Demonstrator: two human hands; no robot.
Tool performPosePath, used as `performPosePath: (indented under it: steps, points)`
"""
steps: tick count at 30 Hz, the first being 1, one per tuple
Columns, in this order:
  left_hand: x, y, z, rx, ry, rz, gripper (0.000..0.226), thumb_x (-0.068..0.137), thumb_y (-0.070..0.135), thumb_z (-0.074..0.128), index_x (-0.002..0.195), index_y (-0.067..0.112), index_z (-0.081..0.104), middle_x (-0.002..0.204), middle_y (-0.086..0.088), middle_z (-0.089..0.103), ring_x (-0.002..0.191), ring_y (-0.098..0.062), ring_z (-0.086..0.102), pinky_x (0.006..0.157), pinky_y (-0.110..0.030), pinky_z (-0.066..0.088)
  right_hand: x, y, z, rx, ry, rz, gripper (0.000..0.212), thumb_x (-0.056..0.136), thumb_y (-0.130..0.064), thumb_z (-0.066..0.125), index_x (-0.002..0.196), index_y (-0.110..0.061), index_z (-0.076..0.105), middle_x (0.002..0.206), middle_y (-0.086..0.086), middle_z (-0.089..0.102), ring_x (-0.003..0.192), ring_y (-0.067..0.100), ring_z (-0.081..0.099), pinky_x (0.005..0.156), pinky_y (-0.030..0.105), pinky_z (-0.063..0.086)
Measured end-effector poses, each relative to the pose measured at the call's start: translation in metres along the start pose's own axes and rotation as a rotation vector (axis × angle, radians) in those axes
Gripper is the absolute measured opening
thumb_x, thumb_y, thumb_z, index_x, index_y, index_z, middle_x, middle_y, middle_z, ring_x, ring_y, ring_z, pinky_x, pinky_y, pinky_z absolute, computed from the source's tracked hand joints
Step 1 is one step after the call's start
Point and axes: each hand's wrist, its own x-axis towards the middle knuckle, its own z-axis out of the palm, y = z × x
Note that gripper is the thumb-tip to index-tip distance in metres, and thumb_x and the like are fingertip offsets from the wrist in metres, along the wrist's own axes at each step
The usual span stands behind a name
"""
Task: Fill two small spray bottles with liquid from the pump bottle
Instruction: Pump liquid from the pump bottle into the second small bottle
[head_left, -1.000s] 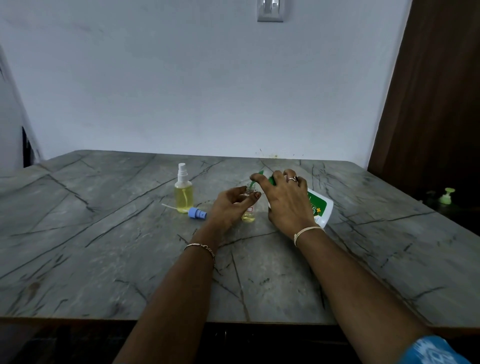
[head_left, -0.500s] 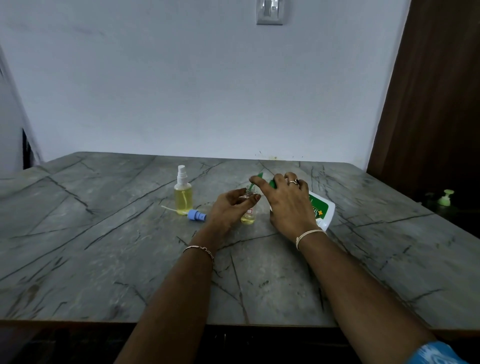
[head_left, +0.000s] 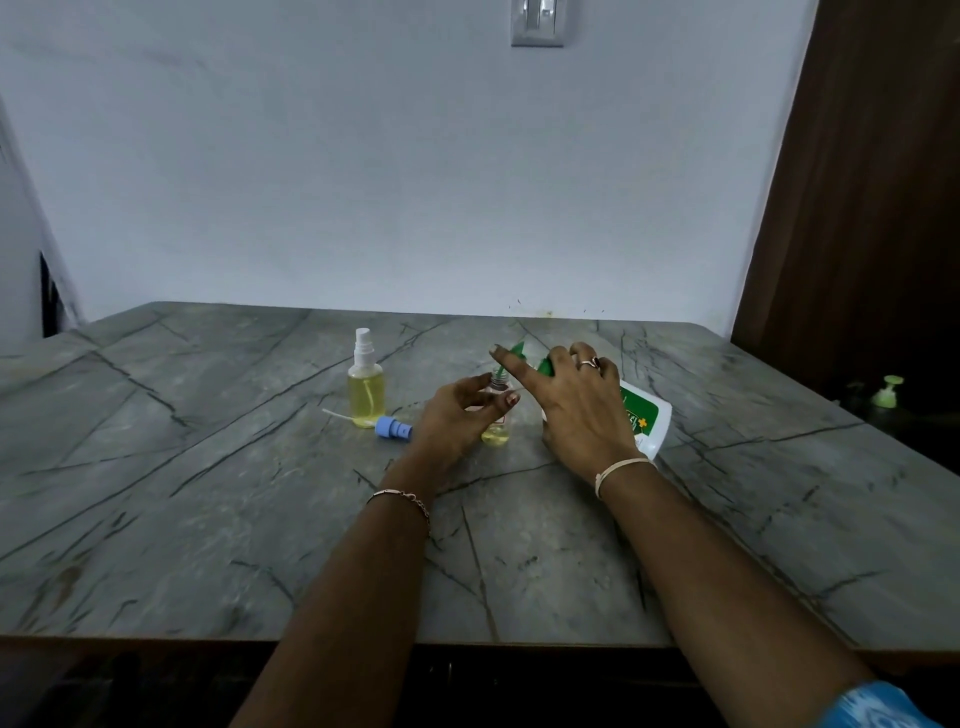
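Right hand (head_left: 576, 410) lifts its index finger off the green nozzle (head_left: 518, 347) yet we see it gripping the tilted pump bottle (head_left: 647, 418), left hand (head_left: 452, 415) pinching the part-filled open spray bottle (head_left: 495, 435) just left of it: between strokes, we judge.

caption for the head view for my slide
Left hand holds the uncapped spray bottle while the right hand tilts the pump bottle, nozzle at the open neck

left to right on the table (head_left: 208, 493): capped spray bottle (head_left: 367, 387), loose sprayer (head_left: 392, 428), open bottle (head_left: 495, 435), pump bottle (head_left: 647, 418).
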Motion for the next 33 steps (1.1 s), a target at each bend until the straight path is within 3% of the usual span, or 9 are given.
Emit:
performPosePath:
  steps: [4,9,13,17,20,25,33]
  points:
    - [-0.0007,0.0004,0.0008,0.044,-0.013,0.009,0.056,0.080,0.029,0.073,0.131,0.017,0.053,0.102,0.008,0.064,0.096,-0.006,0.062,0.078,-0.014,0.046,0.0006,-0.0011,-0.0019,0.020,-0.031,0.019,0.082,0.081,-0.012,0.062,0.144,-0.041,0.018,0.119,0.012,0.052,0.117,0.035,0.043,0.094,0.049,0.038]
    - [-0.0005,-0.0011,0.0010,0.007,-0.021,0.000,0.063,0.078,0.022,0.075,0.135,0.012,0.048,0.107,0.002,0.066,0.096,-0.009,0.063,0.087,-0.022,0.049,0.0038,-0.0062,-0.0021,0.031,-0.019,0.027,0.075,0.080,-0.015,0.063,0.141,-0.036,0.025,0.121,0.010,0.051,0.117,0.033,0.043,0.094,0.048,0.038]
    - [0.0007,-0.0027,0.0017,0.031,0.001,-0.004,0.066,0.078,0.032,0.075,0.136,0.014,0.048,0.117,-0.003,0.067,0.098,-0.009,0.062,0.088,-0.024,0.048,0.0024,-0.0051,-0.0014,0.022,-0.014,0.018,0.079,0.078,-0.012,0.065,0.141,-0.038,0.024,0.116,0.011,0.053,0.114,0.034,0.045,0.092,0.049,0.039]
    - [0.0010,0.0004,0.0029,-0.112,0.051,-0.076,0.056,0.077,0.041,0.073,0.125,0.015,0.058,0.107,-0.002,0.067,0.095,-0.013,0.065,0.093,-0.041,0.052,-0.0006,-0.0020,-0.0002,0.002,0.002,0.006,0.088,0.075,-0.009,0.068,0.142,-0.041,0.022,0.111,0.011,0.055,0.110,0.034,0.048,0.088,0.049,0.041]
    - [0.0023,0.0013,0.0026,-0.207,0.068,-0.098,0.048,0.080,0.035,0.072,0.120,0.012,0.060,0.105,-0.004,0.066,0.094,-0.017,0.066,0.092,-0.045,0.053,-0.0011,-0.0017,-0.0020,0.014,-0.017,0.010,0.086,0.078,-0.009,0.065,0.143,-0.042,0.020,0.115,0.011,0.053,0.114,0.034,0.045,0.092,0.048,0.039]
    - [0.0051,-0.0015,-0.0002,-0.246,0.076,-0.107,0.029,0.070,0.037,0.079,0.094,0.028,0.064,0.111,-0.010,0.068,0.104,-0.022,0.065,0.091,-0.048,0.052,0.0001,-0.0014,-0.0036,0.043,-0.045,0.022,0.083,0.082,-0.013,0.063,0.145,-0.041,0.016,0.123,0.011,0.050,0.120,0.034,0.041,0.097,0.048,0.036]
    - [0.0046,-0.0012,-0.0020,-0.268,0.063,-0.108,0.049,0.075,0.028,0.078,0.117,0.009,0.062,0.115,-0.010,0.067,0.106,-0.020,0.064,0.093,-0.047,0.052,0.0039,-0.0056,-0.0056,0.059,-0.029,0.027,0.074,0.082,-0.015,0.062,0.142,-0.035,0.025,0.123,0.011,0.050,0.118,0.033,0.042,0.095,0.047,0.036]
